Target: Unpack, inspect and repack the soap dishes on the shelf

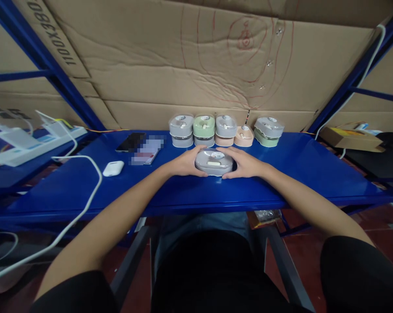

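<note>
A grey oval lunch box with a clear lid cover, a round sticker and a pale latch sits on the blue table, between my two hands. My left hand curves around its left end, thumb at the front lower edge. Around the right end wraps my right hand, its thumb likewise at the front and its fingers behind. Just behind stand similar boxes in stacks of two: grey ones, a green one on grey and a grey one on peach. Beside them is a single peach box.
Further right is a grey-over-green stack. A dark phone, a second phone and a white earbud case lie left. A white cable crosses the left side from a power strip. Cardboard backs the table.
</note>
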A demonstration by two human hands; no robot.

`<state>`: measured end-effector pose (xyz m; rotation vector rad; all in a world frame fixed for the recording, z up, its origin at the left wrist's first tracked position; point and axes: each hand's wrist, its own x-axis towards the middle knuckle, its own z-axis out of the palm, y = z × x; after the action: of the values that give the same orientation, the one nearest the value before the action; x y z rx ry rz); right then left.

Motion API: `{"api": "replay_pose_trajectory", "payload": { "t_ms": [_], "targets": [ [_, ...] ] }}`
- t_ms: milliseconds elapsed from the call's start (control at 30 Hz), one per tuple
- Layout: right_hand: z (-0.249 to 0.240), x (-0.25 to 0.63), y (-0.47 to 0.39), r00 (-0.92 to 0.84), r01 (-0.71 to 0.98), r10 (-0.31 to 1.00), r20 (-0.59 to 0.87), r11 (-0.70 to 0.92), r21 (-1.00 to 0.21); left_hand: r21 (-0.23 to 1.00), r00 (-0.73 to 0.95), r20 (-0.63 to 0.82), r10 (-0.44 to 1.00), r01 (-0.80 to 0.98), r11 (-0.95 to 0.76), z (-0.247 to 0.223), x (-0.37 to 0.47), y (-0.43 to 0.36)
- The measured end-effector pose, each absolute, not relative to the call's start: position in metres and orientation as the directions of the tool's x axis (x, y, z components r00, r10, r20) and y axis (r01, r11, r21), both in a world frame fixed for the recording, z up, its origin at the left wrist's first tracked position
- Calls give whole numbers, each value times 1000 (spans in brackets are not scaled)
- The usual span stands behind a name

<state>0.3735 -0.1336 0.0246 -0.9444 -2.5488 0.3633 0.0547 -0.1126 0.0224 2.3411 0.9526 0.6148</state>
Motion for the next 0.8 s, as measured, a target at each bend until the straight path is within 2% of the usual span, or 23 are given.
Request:
{"api": "replay_pose_trajectory", "payload": {
  "t_ms": [133,300,400,500,567,667,800],
  "targets": [
    [23,369,-137,-680,576,681,269,725,-377,629,652,194,733,490,-603,24,54,-112],
    [39,377,-137,-735,502,630,250,754,-424,617,681,154,716,500,-608,29,52,-116],
    [51,390,-132,-644,558,707,292,696,-453,598,681,172,712,503,-625,32,53,-120],
    [58,407,-121,-391,764,825,408,538,-356,560,698,256,669,457,-691,34,58,-125],
    [56,418,-112,-290,866,835,468,437,-244,535,724,295,623,415,-736,36,61,-128],
    [44,426,-100,-327,908,842,429,406,-104,511,758,308,574,377,-772,38,63,-131],
    [30,420,-91,-339,933,893,297,360,-18,480,765,304,568,392,-785,41,60,-129]
  ]
}}
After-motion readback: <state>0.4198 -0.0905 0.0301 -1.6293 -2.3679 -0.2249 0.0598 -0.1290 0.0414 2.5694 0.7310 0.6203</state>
